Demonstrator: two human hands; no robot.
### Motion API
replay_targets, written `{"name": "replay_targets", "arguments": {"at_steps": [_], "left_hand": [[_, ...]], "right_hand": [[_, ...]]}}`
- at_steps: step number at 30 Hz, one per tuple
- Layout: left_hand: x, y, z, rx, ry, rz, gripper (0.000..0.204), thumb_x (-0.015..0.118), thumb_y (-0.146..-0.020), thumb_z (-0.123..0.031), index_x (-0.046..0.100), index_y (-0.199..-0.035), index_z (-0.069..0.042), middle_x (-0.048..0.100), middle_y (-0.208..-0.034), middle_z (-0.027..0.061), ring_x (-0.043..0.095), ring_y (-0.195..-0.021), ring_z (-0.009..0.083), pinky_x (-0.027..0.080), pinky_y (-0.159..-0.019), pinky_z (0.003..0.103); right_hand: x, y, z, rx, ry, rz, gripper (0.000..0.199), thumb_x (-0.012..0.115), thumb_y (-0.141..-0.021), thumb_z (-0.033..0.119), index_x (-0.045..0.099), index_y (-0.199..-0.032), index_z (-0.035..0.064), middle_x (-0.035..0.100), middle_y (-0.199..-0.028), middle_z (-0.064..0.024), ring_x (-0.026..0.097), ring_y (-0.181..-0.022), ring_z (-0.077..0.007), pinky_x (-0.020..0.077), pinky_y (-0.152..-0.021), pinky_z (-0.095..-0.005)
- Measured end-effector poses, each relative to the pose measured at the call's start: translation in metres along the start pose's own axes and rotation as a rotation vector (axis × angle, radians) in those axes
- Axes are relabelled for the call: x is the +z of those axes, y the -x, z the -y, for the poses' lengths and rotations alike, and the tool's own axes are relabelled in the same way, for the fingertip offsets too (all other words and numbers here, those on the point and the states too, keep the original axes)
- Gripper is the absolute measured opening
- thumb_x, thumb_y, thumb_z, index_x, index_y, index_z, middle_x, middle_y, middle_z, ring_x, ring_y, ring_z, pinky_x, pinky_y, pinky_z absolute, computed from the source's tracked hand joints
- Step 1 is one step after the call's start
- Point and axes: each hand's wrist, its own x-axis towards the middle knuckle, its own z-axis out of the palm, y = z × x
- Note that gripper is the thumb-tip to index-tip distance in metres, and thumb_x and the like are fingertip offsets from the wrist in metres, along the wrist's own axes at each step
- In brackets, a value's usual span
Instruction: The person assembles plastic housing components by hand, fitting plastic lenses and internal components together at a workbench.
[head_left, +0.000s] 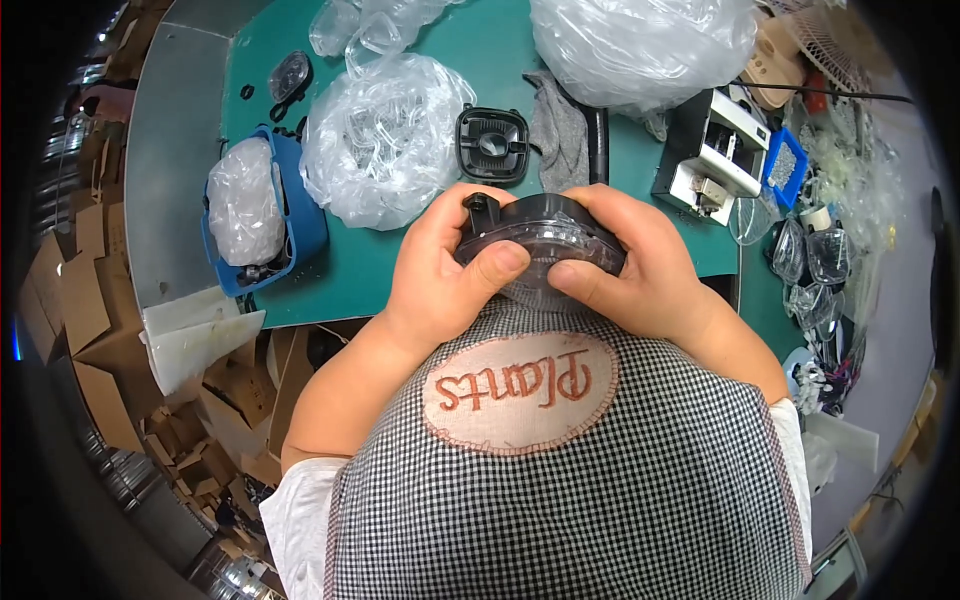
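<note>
Close in front of my apron, both hands hold a black lamp [548, 212] with a clear, shiny lens. My left hand [432, 275] grips its left side, beside a small black lug on the rim, and its thumb presses on the lens face. From the other side my right hand [645, 262] is wrapped round the rim, its thumb on the lens near the left thumb. The fingers behind the lamp are partly hidden. Just beyond it, a squarish black lamp housing [492, 146] with a round centre lies on the green table [345, 275]. Beside that is a grey cloth [558, 130].
A clear plastic bag of parts [385, 140] and a blue bin [308, 225] stand left. Farther back lie a loose lens piece [290, 73] and a large plastic bag [645, 50]. At right are a white-and-black machine [710, 160], a blue tray [801, 180] and several clear lenses [828, 255].
</note>
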Motion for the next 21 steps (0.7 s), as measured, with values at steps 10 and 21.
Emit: {"name": "replay_targets", "arguments": {"at_steps": [10,21], "left_hand": [[-0.01,-0.016,-0.006,-0.286,0.685,-0.104,0.048,0.048,-0.1,-0.039,0.05,-0.124,0.003,0.064,-0.107,0.0112,0.063,-0.094,0.0173,0.054,-0.084,0.033],[-0.015,-0.016,0.005,-0.259,0.636,-0.006,0.055,0.052,-0.098,-0.039,0.043,-0.133,0.002,0.06,-0.116,0.0153,0.062,-0.105,0.0249,0.051,-0.092,0.039]], "right_hand": [[-0.019,-0.004,-0.024,0.349,-0.891,-0.045,0.067,0.074,-0.083,0.022,0.042,-0.133,-0.0065,0.063,-0.11,-0.015,0.065,-0.091,-0.0165,0.0558,-0.071,-0.0268],[-0.005,-0.008,-0.039,0.323,-1.079,-0.111,0.07,0.076,-0.081,0.03,0.043,-0.133,-0.0027,0.061,-0.117,-0.0123,0.061,-0.106,-0.0208,0.0492,-0.093,-0.0354]]}}
